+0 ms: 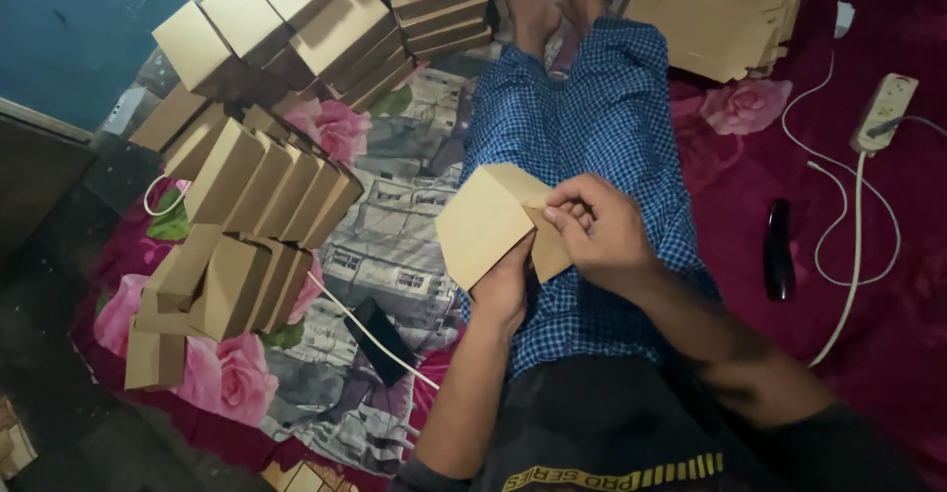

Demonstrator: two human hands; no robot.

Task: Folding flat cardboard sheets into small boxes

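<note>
One partly folded cardboard box [490, 224] is being held above the checked blue trousers [592, 137]; one such garment is being counted. Two hands are being counted: one left hand [501, 290] and one right hand [597, 231]. Left of the trousers, the folded boxes [261, 196] are being stacked in too dense a heap for an exact count. One stack of flat blanks [720, 9], one power strip [885, 109] and one dark handset [778, 248] are being counted to the right. One black phone [380, 339] is being counted left.
</note>
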